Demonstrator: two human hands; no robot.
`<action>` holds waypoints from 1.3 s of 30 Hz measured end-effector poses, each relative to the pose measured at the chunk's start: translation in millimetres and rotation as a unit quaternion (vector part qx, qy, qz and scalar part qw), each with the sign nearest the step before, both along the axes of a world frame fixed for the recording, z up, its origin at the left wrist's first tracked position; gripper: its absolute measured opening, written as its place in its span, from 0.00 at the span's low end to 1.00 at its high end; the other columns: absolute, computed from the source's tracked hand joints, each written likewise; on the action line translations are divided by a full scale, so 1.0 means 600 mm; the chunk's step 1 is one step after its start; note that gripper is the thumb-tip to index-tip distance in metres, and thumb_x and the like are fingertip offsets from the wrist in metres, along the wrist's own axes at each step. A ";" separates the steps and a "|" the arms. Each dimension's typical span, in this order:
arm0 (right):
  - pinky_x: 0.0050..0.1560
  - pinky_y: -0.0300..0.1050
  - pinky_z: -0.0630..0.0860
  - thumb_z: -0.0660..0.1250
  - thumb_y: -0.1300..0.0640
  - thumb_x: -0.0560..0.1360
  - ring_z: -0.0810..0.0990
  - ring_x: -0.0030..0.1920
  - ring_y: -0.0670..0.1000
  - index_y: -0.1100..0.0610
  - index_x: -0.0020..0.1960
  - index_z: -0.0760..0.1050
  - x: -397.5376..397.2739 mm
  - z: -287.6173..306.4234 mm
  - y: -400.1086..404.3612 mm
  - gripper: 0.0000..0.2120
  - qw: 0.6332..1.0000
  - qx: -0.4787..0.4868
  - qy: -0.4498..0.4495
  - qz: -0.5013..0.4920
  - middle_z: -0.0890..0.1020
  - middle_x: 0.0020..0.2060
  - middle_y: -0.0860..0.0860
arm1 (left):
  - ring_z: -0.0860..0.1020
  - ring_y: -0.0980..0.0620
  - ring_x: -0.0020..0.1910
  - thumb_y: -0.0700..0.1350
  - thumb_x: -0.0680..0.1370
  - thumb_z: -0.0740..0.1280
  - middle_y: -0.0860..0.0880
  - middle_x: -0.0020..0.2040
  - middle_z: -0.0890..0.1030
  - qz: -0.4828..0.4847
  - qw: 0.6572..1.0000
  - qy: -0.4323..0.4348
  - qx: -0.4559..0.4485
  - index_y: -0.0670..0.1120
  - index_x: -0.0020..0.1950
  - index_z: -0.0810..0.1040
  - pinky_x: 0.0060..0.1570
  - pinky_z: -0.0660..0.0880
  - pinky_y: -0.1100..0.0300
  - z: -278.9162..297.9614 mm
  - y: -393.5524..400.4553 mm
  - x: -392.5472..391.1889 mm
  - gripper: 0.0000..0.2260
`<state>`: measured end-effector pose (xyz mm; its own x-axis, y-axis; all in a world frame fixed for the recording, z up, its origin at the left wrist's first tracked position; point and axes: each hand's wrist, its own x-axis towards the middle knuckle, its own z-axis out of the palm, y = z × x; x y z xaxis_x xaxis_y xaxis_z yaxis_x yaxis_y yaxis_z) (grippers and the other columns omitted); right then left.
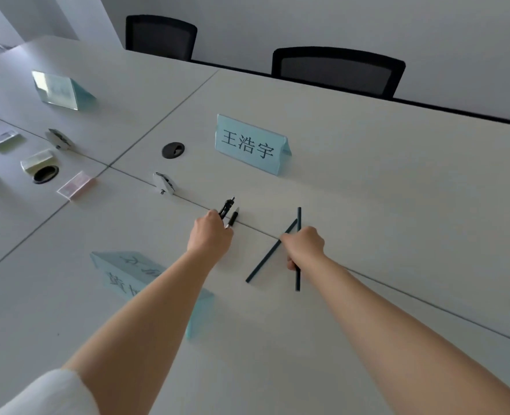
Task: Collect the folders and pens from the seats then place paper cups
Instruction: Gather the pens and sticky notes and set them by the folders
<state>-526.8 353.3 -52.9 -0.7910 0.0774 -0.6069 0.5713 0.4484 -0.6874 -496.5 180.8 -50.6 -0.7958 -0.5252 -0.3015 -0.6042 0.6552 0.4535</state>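
Hands mid-frame gathering pens; no cups in view.
Left hand [210,235] grips black pens [229,211], right hand [303,245] clutches dark sticks [298,278] above the table [367,175]; cup placing apparently remains.

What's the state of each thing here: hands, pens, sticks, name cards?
Left hand: gripping black pens.
Right hand: gripping two dark sticks, crossed.
Name card: standing upright, facing the camera.
Near name card: standing, partly behind the left forearm.
Chairs: pushed in, unoccupied.
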 end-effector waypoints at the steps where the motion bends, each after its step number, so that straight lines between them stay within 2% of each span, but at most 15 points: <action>1: 0.19 0.35 0.68 0.62 0.61 0.75 0.75 0.26 0.55 0.60 0.38 0.67 -0.006 -0.010 -0.007 0.09 1.000 0.015 0.012 0.011 0.78 0.39 0.58 | 0.74 0.41 0.44 0.42 0.77 0.64 0.39 0.52 0.77 -0.003 1.000 0.000 -0.002 0.39 0.54 0.74 0.41 0.73 0.54 -0.008 -0.004 -0.004 0.09; 2: 0.20 0.37 0.71 0.63 0.59 0.76 0.78 0.30 0.57 0.61 0.41 0.69 -0.010 -0.020 -0.015 0.07 0.999 0.031 0.022 0.022 0.80 0.43 0.59 | 0.74 0.41 0.44 0.42 0.76 0.65 0.39 0.52 0.77 -0.008 1.000 -0.004 -0.006 0.39 0.53 0.74 0.41 0.71 0.54 -0.018 -0.006 -0.005 0.09; 4: 0.34 0.45 0.81 0.65 0.57 0.75 0.83 0.42 0.59 0.63 0.51 0.74 -0.013 -0.035 -0.030 0.09 0.995 0.074 0.046 0.038 0.81 0.50 0.59 | 0.73 0.42 0.44 0.42 0.76 0.66 0.40 0.51 0.76 -0.021 0.999 -0.017 -0.020 0.39 0.52 0.74 0.41 0.70 0.55 -0.031 -0.009 -0.006 0.09; 5: 0.42 0.46 0.81 0.65 0.58 0.76 0.83 0.48 0.60 0.63 0.55 0.74 -0.013 -0.039 -0.034 0.11 0.992 0.101 0.057 0.048 0.81 0.53 0.59 | 0.73 0.42 0.44 0.42 0.76 0.66 0.41 0.50 0.74 -0.027 0.999 -0.022 -0.027 0.39 0.52 0.74 0.40 0.70 0.54 -0.034 -0.009 -0.007 0.09; 8: 0.46 0.47 0.77 0.62 0.63 0.77 0.81 0.53 0.60 0.63 0.57 0.74 -0.007 -0.038 -0.039 0.11 0.984 0.147 0.073 0.064 0.80 0.55 0.59 | 0.74 0.41 0.43 0.40 0.77 0.63 0.41 0.49 0.74 -0.028 0.999 -0.023 -0.040 0.38 0.51 0.74 0.39 0.70 0.54 -0.036 -0.008 -0.005 0.06; 11: 0.40 0.44 0.73 0.63 0.62 0.75 0.80 0.47 0.60 0.60 0.46 0.72 0.007 -0.025 -0.032 0.01 0.983 0.146 0.069 0.092 0.81 0.50 0.59 | 0.73 0.41 0.40 0.40 0.77 0.63 0.42 0.45 0.72 -0.027 0.998 -0.031 -0.039 0.40 0.48 0.71 0.36 0.70 0.54 -0.022 -0.002 0.000 0.03; 13: 0.36 0.42 0.69 0.62 0.58 0.76 0.77 0.41 0.58 0.60 0.40 0.69 0.021 -0.008 -0.022 0.08 0.982 0.137 0.068 0.108 0.79 0.44 0.58 | 0.73 0.42 0.40 0.43 0.77 0.63 0.43 0.45 0.72 -0.025 0.999 -0.020 -0.036 0.39 0.50 0.72 0.36 0.69 0.54 0.001 0.004 0.009 0.07; 16: 0.28 0.41 0.63 0.55 0.54 0.78 0.73 0.36 0.54 0.61 0.45 0.70 0.052 0.033 -0.009 0.12 0.985 0.123 0.061 0.103 0.75 0.40 0.55 | 0.73 0.42 0.41 0.48 0.78 0.59 0.44 0.44 0.73 -0.031 0.999 -0.006 -0.024 0.41 0.50 0.70 0.36 0.68 0.55 0.047 0.019 0.024 0.10; 18: 0.28 0.42 0.66 0.53 0.54 0.79 0.72 0.33 0.52 0.61 0.42 0.71 0.082 0.063 -0.002 0.14 0.987 0.102 0.072 0.103 0.75 0.36 0.54 | 0.73 0.42 0.41 0.50 0.79 0.57 0.44 0.43 0.73 -0.033 0.999 -0.008 -0.015 0.41 0.49 0.69 0.37 0.67 0.55 0.084 0.029 0.044 0.12; 20: 0.29 0.44 0.74 0.53 0.55 0.77 0.76 0.30 0.54 0.61 0.39 0.70 0.122 0.098 0.001 0.14 0.991 0.052 0.084 0.093 0.77 0.34 0.56 | 0.72 0.42 0.41 0.51 0.79 0.55 0.44 0.41 0.73 -0.032 0.999 0.005 0.012 0.41 0.49 0.69 0.37 0.66 0.55 0.125 0.036 0.081 0.13; 22: 0.27 0.43 0.74 0.53 0.56 0.77 0.77 0.27 0.54 0.62 0.43 0.70 0.162 0.125 0.006 0.12 0.994 0.005 0.081 0.079 0.77 0.36 0.57 | 0.71 0.43 0.40 0.51 0.80 0.55 0.44 0.41 0.73 -0.042 0.997 0.023 0.062 0.42 0.47 0.69 0.36 0.66 0.55 0.153 0.043 0.122 0.12; 25: 0.32 0.44 0.72 0.53 0.56 0.78 0.75 0.32 0.54 0.60 0.48 0.68 0.235 0.164 0.007 0.08 0.989 0.014 0.099 0.111 0.76 0.39 0.56 | 0.69 0.48 0.33 0.52 0.80 0.59 0.47 0.37 0.71 -0.043 0.989 0.053 0.131 0.46 0.39 0.66 0.31 0.64 0.57 0.189 0.043 0.216 0.13; 29: 0.30 0.44 0.67 0.53 0.58 0.79 0.70 0.30 0.52 0.55 0.40 0.64 0.374 0.213 -0.010 0.08 0.984 0.004 0.119 0.136 0.72 0.34 0.53 | 0.67 0.49 0.29 0.54 0.79 0.65 0.50 0.31 0.68 0.014 0.969 0.120 0.216 0.48 0.37 0.67 0.31 0.65 0.59 0.230 0.026 0.390 0.15; 33: 0.28 0.43 0.67 0.57 0.59 0.77 0.69 0.28 0.50 0.55 0.38 0.66 0.531 0.254 -0.049 0.09 0.975 -0.014 0.132 0.176 0.72 0.31 0.51 | 0.65 0.55 0.21 0.48 0.81 0.62 0.47 0.31 0.66 0.077 0.932 0.174 0.309 0.45 0.41 0.65 0.23 0.61 0.64 0.261 0.001 0.578 0.12; 39: 0.32 0.43 0.68 0.61 0.58 0.75 0.71 0.30 0.50 0.55 0.38 0.69 0.778 0.284 -0.136 0.07 0.965 -0.021 0.151 0.214 0.74 0.31 0.51 | 0.62 0.53 0.24 0.46 0.82 0.60 0.50 0.31 0.63 0.174 0.892 0.225 0.351 0.46 0.39 0.62 0.24 0.58 0.61 0.284 -0.080 0.871 0.13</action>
<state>-59.9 271.9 117.8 -0.8865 -0.3147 -0.3393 0.1109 0.5672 -0.8161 26.0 133.0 120.0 -0.7442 -0.5722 -0.3446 -0.3690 -0.0779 0.9262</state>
